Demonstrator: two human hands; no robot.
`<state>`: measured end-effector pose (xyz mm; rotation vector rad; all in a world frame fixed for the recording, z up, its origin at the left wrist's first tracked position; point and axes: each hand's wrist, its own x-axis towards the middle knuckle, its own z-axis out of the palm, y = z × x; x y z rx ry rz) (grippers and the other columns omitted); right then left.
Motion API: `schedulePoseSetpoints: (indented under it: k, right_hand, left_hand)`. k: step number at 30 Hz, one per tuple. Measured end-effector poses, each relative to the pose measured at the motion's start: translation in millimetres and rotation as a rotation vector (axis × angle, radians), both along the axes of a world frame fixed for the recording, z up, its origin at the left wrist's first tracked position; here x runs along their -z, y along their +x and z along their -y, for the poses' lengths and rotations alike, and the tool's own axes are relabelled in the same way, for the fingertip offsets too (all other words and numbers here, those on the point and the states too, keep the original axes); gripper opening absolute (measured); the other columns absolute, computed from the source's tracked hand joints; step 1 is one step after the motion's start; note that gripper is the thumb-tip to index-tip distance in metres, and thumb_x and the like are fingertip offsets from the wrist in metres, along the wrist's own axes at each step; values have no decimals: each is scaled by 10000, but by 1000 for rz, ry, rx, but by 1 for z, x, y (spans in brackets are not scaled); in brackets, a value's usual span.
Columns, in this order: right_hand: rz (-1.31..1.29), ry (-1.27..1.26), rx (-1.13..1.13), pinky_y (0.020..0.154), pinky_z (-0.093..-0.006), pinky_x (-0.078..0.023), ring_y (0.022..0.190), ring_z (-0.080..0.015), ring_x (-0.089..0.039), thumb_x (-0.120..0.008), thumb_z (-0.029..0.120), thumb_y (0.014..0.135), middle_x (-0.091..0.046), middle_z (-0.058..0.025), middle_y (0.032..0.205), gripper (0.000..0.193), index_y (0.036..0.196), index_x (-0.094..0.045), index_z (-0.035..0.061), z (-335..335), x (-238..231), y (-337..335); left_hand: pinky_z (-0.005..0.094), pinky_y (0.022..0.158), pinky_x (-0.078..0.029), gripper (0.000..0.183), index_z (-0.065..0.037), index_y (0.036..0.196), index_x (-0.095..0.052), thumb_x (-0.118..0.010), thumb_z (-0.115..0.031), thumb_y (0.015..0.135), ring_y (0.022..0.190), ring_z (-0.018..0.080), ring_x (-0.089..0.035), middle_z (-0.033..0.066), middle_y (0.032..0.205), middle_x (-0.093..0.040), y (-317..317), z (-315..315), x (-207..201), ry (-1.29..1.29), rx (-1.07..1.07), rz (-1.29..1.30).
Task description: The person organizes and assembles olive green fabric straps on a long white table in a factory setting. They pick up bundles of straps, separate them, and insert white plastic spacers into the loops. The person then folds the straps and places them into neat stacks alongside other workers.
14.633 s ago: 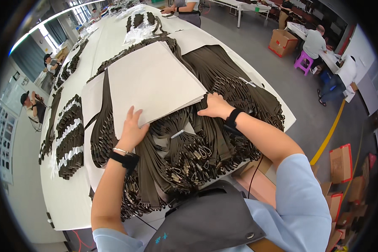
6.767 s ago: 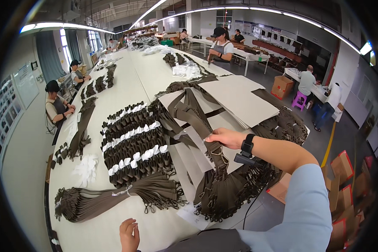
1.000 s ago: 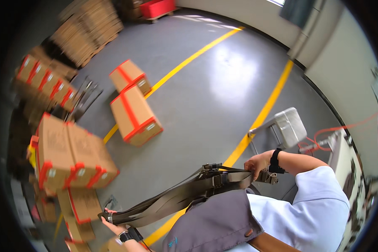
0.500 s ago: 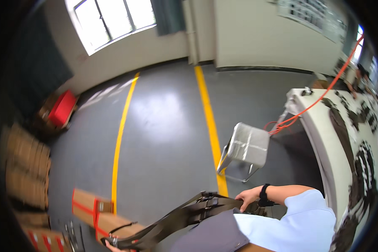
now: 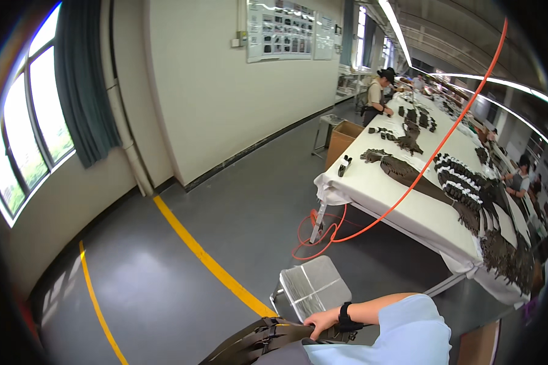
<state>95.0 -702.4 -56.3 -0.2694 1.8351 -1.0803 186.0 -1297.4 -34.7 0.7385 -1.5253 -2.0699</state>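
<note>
My right hand (image 5: 324, 320) is closed over a bundle of dark olive webbing straps (image 5: 249, 340) at the lower edge, and the fingertips are partly hidden behind it. Dark buckles show along the straps. A black band (image 5: 345, 317) circles my right wrist. Just beyond the hand stands a stool (image 5: 318, 286) with a pale, plastic-wrapped seat and metal legs. My left hand lies outside the picture.
A long white-covered table (image 5: 396, 201) at the right bears several piles of dark straps (image 5: 463, 182). An orange hose (image 5: 402, 210) hangs across it and coils on the floor. A cardboard box (image 5: 345, 141) and a person (image 5: 380, 94) are beside its far left side.
The view has swung right, bringing the table and workers in and leaving the floor cartons out. My left hand, earlier at the straps' lower left end, has left the picture. My right hand keeps its hold.
</note>
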Motion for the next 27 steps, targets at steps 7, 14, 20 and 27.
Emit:
schedulePoseSetpoints:
  k: [7, 14, 20, 27]
  right_hand:
    - [51, 51, 250, 831, -316, -444, 953, -161, -538, -760, 422, 755, -611, -92, 1046, 660, 1189, -532, -20, 29, -4, -71]
    - [71, 111, 448, 953, -317, -391, 1101, -169, -489, -657, 369, 852, -556, -107, 1225, 655, 1312, -446, -47, 11, 46, -137]
    - [-119, 93, 677, 741, -355, -478, 891, -187, -588, -701, 343, 771, -666, -102, 995, 501, 1115, -600, -7, -20, -11, -319]
    - [-62, -69, 881, 691, -339, -491, 774, -159, -597, -671, 274, 840, -668, -84, 864, 314, 1029, -629, 26, -86, -22, -463]
  left_hand:
    - [360, 682, -513, 341, -109, 870, -569, -532, -444, 922, 713, 196, -568, 60, 792, -596, -314, 25, -1, 328, 290, 6]
    - [318, 705, -522, 310, -31, 903, -572, -581, -340, 927, 702, 175, -570, 56, 782, -596, -593, -100, -45, 358, 601, 92]
    - [320, 735, -524, 296, -42, 1092, -586, -578, -295, 939, 751, 167, -595, 51, 834, -627, -780, -191, -48, 309, 795, 114]
    - [380, 708, -521, 277, -48, 966, -631, -597, -319, 921, 737, 215, -620, 89, 837, -660, -963, -296, -21, 422, 988, 375]
